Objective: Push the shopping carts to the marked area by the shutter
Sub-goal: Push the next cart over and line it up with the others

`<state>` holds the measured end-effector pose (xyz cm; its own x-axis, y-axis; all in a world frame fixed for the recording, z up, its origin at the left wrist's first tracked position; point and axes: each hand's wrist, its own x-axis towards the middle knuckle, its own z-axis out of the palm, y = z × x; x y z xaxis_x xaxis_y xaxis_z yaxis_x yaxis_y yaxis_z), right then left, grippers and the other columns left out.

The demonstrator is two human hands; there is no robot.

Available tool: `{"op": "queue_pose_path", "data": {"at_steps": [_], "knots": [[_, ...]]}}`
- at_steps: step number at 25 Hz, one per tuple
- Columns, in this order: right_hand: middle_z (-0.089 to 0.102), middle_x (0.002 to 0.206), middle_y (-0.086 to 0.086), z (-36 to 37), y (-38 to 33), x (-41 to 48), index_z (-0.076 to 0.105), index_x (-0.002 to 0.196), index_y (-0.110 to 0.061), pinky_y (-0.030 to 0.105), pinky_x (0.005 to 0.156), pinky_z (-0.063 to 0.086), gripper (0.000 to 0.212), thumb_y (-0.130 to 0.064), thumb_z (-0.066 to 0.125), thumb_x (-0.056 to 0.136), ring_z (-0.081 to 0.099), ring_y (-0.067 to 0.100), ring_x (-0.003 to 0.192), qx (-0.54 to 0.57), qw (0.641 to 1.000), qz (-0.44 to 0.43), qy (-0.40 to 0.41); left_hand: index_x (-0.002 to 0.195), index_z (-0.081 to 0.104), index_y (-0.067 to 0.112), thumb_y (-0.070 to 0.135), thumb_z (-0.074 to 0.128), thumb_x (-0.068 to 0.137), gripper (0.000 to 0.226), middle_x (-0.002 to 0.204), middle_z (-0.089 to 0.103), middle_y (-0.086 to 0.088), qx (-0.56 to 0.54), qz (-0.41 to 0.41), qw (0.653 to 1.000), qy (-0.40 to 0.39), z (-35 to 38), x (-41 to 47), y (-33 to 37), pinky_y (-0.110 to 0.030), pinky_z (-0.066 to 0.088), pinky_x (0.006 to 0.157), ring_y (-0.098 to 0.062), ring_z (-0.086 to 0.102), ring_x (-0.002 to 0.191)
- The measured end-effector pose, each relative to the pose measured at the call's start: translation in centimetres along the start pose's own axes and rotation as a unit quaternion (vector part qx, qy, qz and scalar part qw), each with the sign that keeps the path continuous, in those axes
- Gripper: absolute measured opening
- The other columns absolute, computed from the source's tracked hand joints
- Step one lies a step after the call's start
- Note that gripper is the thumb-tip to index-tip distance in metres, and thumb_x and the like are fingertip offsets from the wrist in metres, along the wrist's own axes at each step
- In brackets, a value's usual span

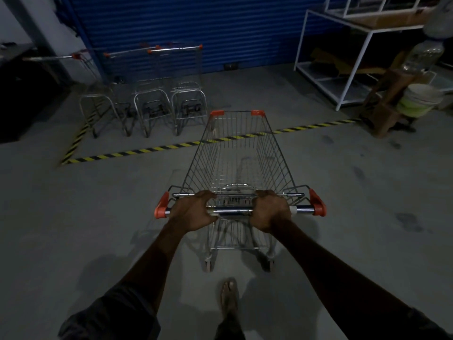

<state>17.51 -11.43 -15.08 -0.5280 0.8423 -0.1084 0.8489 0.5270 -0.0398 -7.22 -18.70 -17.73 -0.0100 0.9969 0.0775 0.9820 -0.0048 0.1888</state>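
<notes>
- Foot in a sandal is nearest, on the grey floor, just behind the rear wheels of the cart.
- Far left: parked carts stand side by side in a row close to the blue shutter. They are blurred, so details are not clear.
- Yellow-black tape marks the area; it has a corner at the left & runs to the right across the floor.
- left hand is curled round the handle bar, left of its middle, fingers over the top.
- shopping cart lies straight fwd of both hands, w/ its long axis pointing away from the person toward the shutter. A straight push looks enough, I judge, into the free floor right of the parked row.
- Cart look: an empty silver wire basket, narrower at the front, w/ orange caps on the bar ends & front corners.
- Its front end is seen over the tape line; the front wheels are hidden, so I cannot tell if they crossed.
- right hand wraps the same bar, right of the middle. Both arms reach approx. equally, neither is nearer.
- Far right: white rack beside the shutter.
</notes>
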Motion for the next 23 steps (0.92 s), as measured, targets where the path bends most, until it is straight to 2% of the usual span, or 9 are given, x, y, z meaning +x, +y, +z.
{"op": "queue_pose_path", "data": {"at_steps": [3, 5, 7, 9, 10, 12, 14, 19, 23], "knots": [[0.061, 0.129, 0.004, -0.2, 1.1, 6.7, 0.068, 0.12, -0.018, 0.037, 0.097, 0.049, 0.049, -0.049, 0.056, 0.083, 0.055, 0.023, 0.12, 0.004, 1.0, 0.014, 0.017, 0.138, 0.057, 0.037, 0.063, 0.069, 0.074, 0.071, 0.148, 0.053, 0.015, -0.002, 0.007, 1.0, -0.006, -0.1, 7.0, -2.9, -0.031, 0.052, 0.093, -0.016, 0.067, 0.116], [0.063, 0.125, 0.004, -0.4, 1.9, 10.6, 0.07, 0.114, -0.018, 0.036, 0.091, 0.051, 0.047, -0.05, 0.057, 0.083, 0.056, 0.023, 0.114, -0.01, 1.0, 0.013, 0.027, 0.135, 0.063, 0.034, 0.064, 0.07, 0.073, 0.069, 0.144, 0.057, 0.015, 0.013, 0.021, 1.0, 0.011, -0.3, 11.2, -4.4, -0.03, 0.054, 0.09, -0.015, 0.07, 0.11], [0.063, 0.127, 0.004, -0.9, 2.8, 14.6, 0.071, 0.112, -0.018, 0.037, 0.087, 0.053, 0.048, -0.054, 0.06, 0.081, 0.057, 0.023, 0.113, -0.016, 0.999, 0.021, 0.027, 0.125, 0.07, 0.033, 0.07, 0.061, 0.069, 0.068, 0.135, 0.065, 0.015, 0.015, 0.036, 0.999, 0.025, -0.4, 15.3, -5.9, -0.028, 0.057, 0.082, -0.014, 0.073, 0.1], [0.061, 0.13, 0.002, -1.9, 3.4, 18.5, 0.07, 0.115, -0.02, 0.039, 0.088, 0.054, 0.05, -0.053, 0.065, 0.078, 0.056, 0.023, 0.117, 0.001, 0.999, 0.034, 0.017, 0.123, 0.071, 0.031, 0.072, 0.054, 0.067, 0.071, 0.133, 0.066, 0.013, 0.004, 0.054, 0.998, 0.025, -0.7, 19.4, -7.5, -0.03, 0.058, 0.081, -0.015, 0.074, 0.099], [0.06, 0.131, 0.001, -2.4, 3.7, 20.4, 0.069, 0.117, -0.021, 0.04, 0.089, 0.055, 0.05, -0.051, 0.066, 0.077, 0.055, 0.023, 0.119, 0.013, 0.999, 0.04, 0.015, 0.124, 0.071, 0.029, 0.069, 0.059, 0.068, 0.07, 0.133, 0.066, 0.012, -0.004, 0.065, 0.998, 0.022, -1.0, 21.5, -8.1, -0.029, 0.056, 0.083, -0.017, 0.074, 0.102], [0.06, 0.131, 0.0, -3.1, 4.5, 24.2, 0.064, 0.126, -0.023, 0.04, 0.092, 0.054, 0.054, -0.047, 0.064, 0.077, 0.053, 0.024, 0.123, 0.034, 0.998, 0.049, 0.014, 0.123, 0.072, 0.023, 0.055, 0.081, 0.067, 0.065, 0.131, 0.068, 0.007, -0.008, 0.087, 0.996, 0.022, -1.4, 25.5, -9.0, -0.022, 0.049, 0.087, -0.015, 0.071, 0.107], [0.059, 0.133, 0.0, -3.8, 5.4, 27.7, 0.059, 0.133, -0.025, 0.042, 0.095, 0.053, 0.058, -0.045, 0.064, 0.079, 0.052, 0.026, 0.126, 0.049, 0.997, 0.055, 0.008, 0.113, 0.076, 0.019, 0.044, 0.095, 0.055, 0.066, 0.121, 0.073, 0.007, -0.003, 0.114, 0.993, 0.04, -1.6, 29.6, -9.9, -0.016, 0.045, 0.083, -0.007, 0.069, 0.102], [0.063, 0.123, 0.0, -5.0, 8.7, 37.9, 0.062, 0.122, -0.025, 0.042, 0.09, 0.053, 0.048, -0.043, 0.065, 0.078, 0.056, 0.026, 0.119, 0.059, 0.996, 0.062, 0.007, 0.107, 0.077, 0.03, 0.052, 0.091, 0.055, 0.058, 0.119, 0.072, 0.015, 0.007, 0.083, 0.996, 0.004, -0.7, 39.9, -13.0, -0.017, 0.053, 0.072, -0.006, 0.073, 0.092], [0.064, 0.117, -0.001, -5.9, 12.6, 46.6, 0.063, 0.113, -0.024, 0.041, 0.089, 0.054, 0.041, -0.046, 0.064, 0.079, 0.06, 0.025, 0.113, 0.055, 0.997, 0.052, 0.025, 0.131, 0.067, 0.029, 0.062, 0.073, 0.071, 0.069, 0.145, 0.057, 0.014, 0.008, 0.051, 0.998, -0.032, 0.1, 49.6, -14.4, -0.027, 0.051, 0.092, -0.015, 0.069, 0.111]]}}
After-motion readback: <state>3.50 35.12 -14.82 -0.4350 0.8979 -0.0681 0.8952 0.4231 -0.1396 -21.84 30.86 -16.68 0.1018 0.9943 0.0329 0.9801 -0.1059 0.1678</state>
